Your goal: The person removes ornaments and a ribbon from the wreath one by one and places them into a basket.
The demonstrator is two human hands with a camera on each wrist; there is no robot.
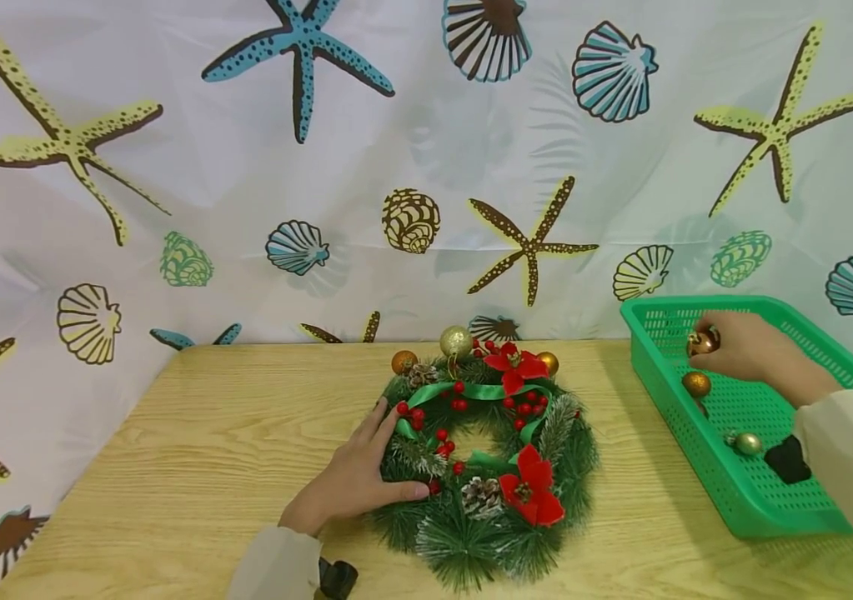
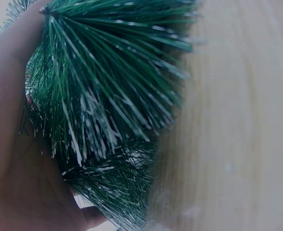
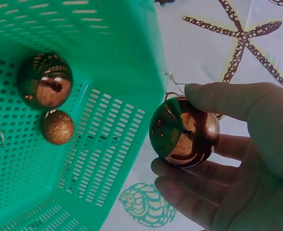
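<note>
A green wreath (image 1: 471, 546) lies on the table, trimmed with red flowers, berries, pinecones, green ribbon and a few baubles. My left hand (image 1: 358, 471) rests on its left side, thumb stretched over the needles; frosted wreath needles (image 2: 107, 82) fill much of the left wrist view. With thumb and fingers, my right hand (image 1: 752, 354) grips a shiny copper bauble (image 3: 184, 132) at the far end of the green basket (image 1: 669, 454). Inside the basket are another shiny copper bauble (image 3: 45, 82), a glittery orange bauble (image 1: 696, 383) and a pale gold bauble (image 1: 748, 442).
The wooden table (image 1: 246, 417) runs back to a white curtain (image 1: 231, 183) printed with shells and starfish. At the wreath's far edge a gold glitter bauble (image 1: 456, 342) stands up. The basket sits at the table's right side, its walls raised.
</note>
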